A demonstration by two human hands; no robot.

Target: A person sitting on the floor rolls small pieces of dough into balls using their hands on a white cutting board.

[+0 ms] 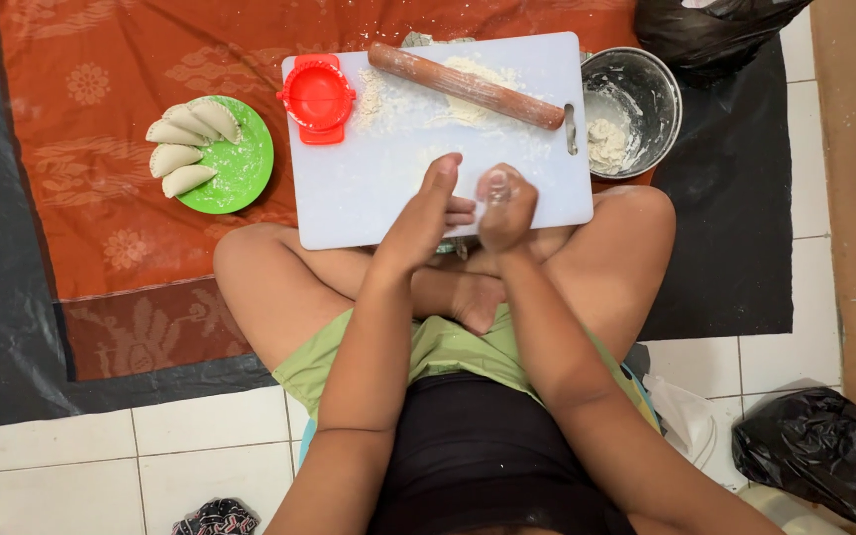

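Four dumplings (182, 149) at nine o'clock, one pin (465, 85) at twelve; right hand (503, 208) pinches dough (496, 185) (left hand (430, 210) flat, wide); board (349, 188) on tiled floor (200, 426).

Left of the white cutting board (369, 198) lies an orange-brown cloth (101, 198) patterned with paler flowers, and on it a bright green plate (245, 168) of pale dumplings (185, 149). On the board sit a red press (317, 97) and a reddish-brown rolling pin (466, 86); right of it stands a grey metal bowl (636, 99).

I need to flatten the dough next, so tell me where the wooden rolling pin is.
The wooden rolling pin lies slanted across the far edge of the white plastic cutting board, between the red round dumpling press and the metal bowl.
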